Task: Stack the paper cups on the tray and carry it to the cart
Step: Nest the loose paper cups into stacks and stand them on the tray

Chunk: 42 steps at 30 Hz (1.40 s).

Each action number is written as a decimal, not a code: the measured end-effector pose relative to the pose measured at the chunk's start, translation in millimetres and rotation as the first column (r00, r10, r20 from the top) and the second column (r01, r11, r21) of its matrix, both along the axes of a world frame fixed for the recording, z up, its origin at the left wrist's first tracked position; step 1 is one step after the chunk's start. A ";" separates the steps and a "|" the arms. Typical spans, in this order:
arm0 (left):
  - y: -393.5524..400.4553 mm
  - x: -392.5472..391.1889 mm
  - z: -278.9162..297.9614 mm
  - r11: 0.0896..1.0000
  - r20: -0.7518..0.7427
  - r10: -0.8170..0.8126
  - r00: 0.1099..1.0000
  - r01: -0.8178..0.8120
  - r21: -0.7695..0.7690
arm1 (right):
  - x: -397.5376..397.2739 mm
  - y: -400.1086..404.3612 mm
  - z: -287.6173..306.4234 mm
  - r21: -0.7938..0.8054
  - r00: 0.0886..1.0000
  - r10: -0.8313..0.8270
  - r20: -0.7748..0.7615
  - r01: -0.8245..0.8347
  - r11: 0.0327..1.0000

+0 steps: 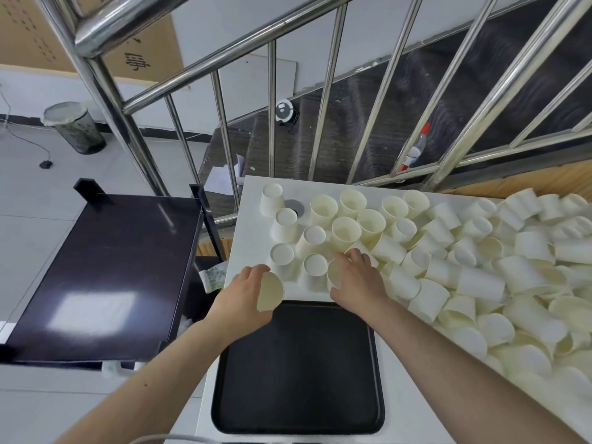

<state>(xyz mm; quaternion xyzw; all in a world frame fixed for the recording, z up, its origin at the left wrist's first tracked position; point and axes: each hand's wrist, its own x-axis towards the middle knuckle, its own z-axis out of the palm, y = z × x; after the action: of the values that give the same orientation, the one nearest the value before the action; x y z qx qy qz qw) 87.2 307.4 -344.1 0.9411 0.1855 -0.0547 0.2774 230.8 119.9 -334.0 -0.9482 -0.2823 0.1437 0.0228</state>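
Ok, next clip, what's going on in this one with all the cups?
A person stands at a white table covered with loose paper cups. The left hand holds one cup at the table's near edge, and the right hand grips another cup among those standing there. The black tray in front of the person has no cups on it yet. The dark cart stands to the left, with nothing on its top shelf.

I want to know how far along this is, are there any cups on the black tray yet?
No, the black tray lies bare, while the left hand and the right hand each hold a cup over the table.
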 end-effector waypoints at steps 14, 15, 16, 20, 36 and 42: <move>7.9 -23.6 -19.5 0.995 -0.151 -0.071 0.986 0.081 0.057 | -72.3 28.7 -17.9 0.102 0.952 0.228 -0.203 -0.211 0.972; 8.6 -23.6 -21.6 0.995 -0.147 -0.070 0.987 0.080 0.065 | -72.4 30.8 -20.5 0.106 0.953 0.223 -0.206 -0.205 0.973; 9.8 -23.5 -23.6 0.994 -0.146 -0.068 0.987 0.079 0.072 | -72.5 33.1 -22.5 0.111 0.953 0.220 -0.208 -0.200 0.973; 12.9 -20.8 -29.2 0.995 -0.140 -0.075 0.987 0.083 0.058 | -71.7 39.0 -27.2 0.145 0.956 0.205 -0.210 -0.177 0.973; 14.7 -20.8 -30.3 0.995 -0.120 -0.099 0.988 0.098 -0.010 | -74.8 27.6 -32.6 0.276 0.943 0.169 -0.286 -0.087 0.957; 10.2 -19.3 -25.8 0.988 -0.147 -0.145 0.978 0.152 0.032 | -73.3 22.1 -28.7 0.262 0.936 0.185 -0.298 -0.106 0.959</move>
<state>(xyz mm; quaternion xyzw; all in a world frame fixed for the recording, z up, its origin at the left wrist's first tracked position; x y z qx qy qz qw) 67.9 317.5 -369.8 0.9516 0.1354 -0.1393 0.2380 157.5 142.0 -362.6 -0.8788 -0.3601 0.2613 0.1726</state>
